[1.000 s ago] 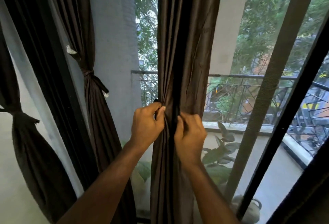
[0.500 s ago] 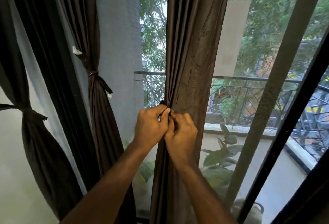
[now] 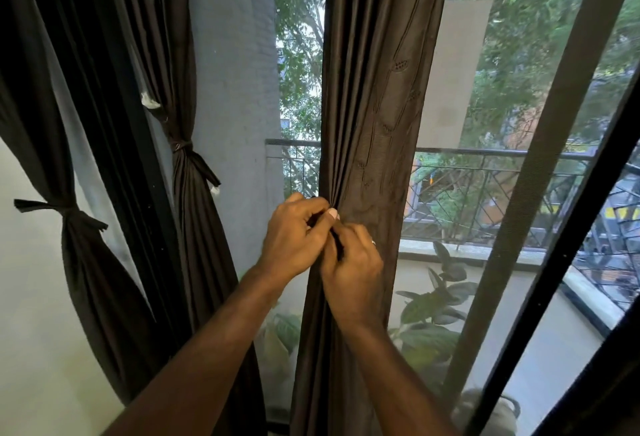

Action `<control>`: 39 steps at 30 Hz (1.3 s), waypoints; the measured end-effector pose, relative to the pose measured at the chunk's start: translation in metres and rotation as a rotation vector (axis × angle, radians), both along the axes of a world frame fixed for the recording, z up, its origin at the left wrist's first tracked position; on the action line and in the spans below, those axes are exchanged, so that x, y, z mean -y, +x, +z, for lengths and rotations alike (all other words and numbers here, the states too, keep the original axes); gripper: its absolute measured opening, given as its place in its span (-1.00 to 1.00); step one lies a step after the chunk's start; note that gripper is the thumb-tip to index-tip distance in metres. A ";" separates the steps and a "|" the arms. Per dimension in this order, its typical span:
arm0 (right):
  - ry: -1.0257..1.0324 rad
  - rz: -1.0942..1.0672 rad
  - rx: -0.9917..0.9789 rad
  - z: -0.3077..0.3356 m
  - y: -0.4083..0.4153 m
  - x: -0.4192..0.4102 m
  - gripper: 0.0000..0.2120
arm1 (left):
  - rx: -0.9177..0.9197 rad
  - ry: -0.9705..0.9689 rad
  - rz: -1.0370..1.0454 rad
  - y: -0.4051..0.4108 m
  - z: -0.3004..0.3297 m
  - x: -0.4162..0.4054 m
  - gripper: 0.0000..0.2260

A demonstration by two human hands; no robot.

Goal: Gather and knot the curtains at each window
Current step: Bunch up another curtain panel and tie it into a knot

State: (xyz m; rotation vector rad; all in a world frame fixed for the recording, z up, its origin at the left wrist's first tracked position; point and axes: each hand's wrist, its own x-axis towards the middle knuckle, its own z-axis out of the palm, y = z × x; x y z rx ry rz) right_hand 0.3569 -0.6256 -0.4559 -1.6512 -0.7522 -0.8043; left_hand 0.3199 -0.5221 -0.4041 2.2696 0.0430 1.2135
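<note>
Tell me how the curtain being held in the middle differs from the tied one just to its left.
The middle curtain has no finished tie in view; the left hand and right hand pinch its gathered folds. The tied curtain is already cinched by a band, and nobody touches it. The middle curtain hangs nearly straight; the tied one narrows at the band and flares below. Both are dark brown fabric.

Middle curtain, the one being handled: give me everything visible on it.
The middle curtain is dark brown, a slightly shiny woven-looking fabric with faint embroidered motifs. It hangs upright in front of the window glass, gathered into vertical pleats, running out of view at top and bottom. No tie or finished knot shows on it. At mid-height the left hand and right hand sit close together, both pinching the bunched fabric; a thin dark strip shows between the hands, unclear whether tie or fold.
</note>
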 end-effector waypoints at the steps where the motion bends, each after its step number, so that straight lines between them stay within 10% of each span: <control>1: 0.001 -0.001 -0.002 0.001 0.000 -0.001 -0.90 | 0.000 0.009 0.020 0.000 0.000 0.001 -0.72; 11: -0.023 0.128 0.055 0.001 0.017 0.017 -0.80 | 0.088 0.018 0.177 0.007 -0.006 -0.008 -0.66; 18: 0.240 0.094 -0.396 0.002 0.061 0.044 -0.75 | 0.151 0.041 0.177 0.010 -0.014 -0.020 -0.65; 39: 0.161 -0.001 -0.028 -0.005 0.020 0.014 -0.87 | 0.135 0.263 0.457 0.014 -0.015 -0.007 -0.72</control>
